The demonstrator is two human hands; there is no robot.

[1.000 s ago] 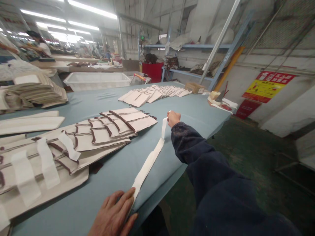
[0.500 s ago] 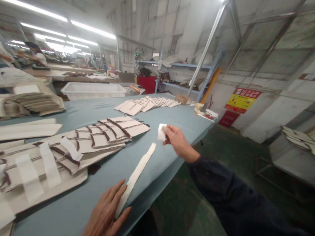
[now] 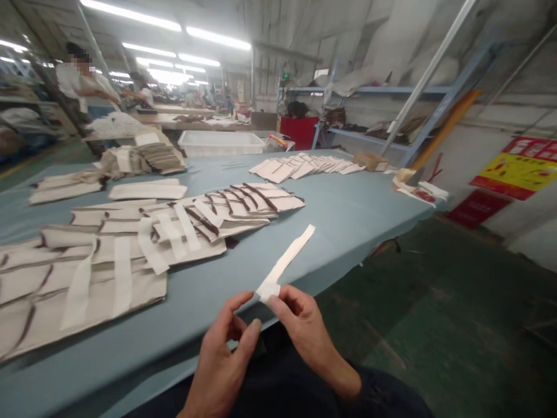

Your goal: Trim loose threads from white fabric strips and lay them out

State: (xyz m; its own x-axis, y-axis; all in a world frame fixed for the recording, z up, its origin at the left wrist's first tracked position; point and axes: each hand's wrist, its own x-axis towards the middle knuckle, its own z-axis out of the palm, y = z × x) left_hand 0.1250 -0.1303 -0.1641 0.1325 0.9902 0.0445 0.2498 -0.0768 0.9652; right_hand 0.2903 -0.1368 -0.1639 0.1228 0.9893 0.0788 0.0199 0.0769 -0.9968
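Observation:
My right hand pinches a small white piece at the near edge of the blue-covered table. Beside it on the left is my left hand, its thumb and forefinger apart, the forefinger tip close to the white piece; whether it touches is hard to tell. A long cream strip lies on the table, its near end under or behind the white piece. To the left, overlapping cream fabric panels with dark brown trim spread over the table, with several white strips lying on them.
Another row of cream panels lies farther back. Stacked pieces and a white bin stand at the back left. Scraps sit at the right corner. Shelves line the wall; a person stands far left.
The view has turned left. My right hand has come back toward my left hand with the white piece. My left hand has lifted off the cream strip, thumb and forefinger now apart.

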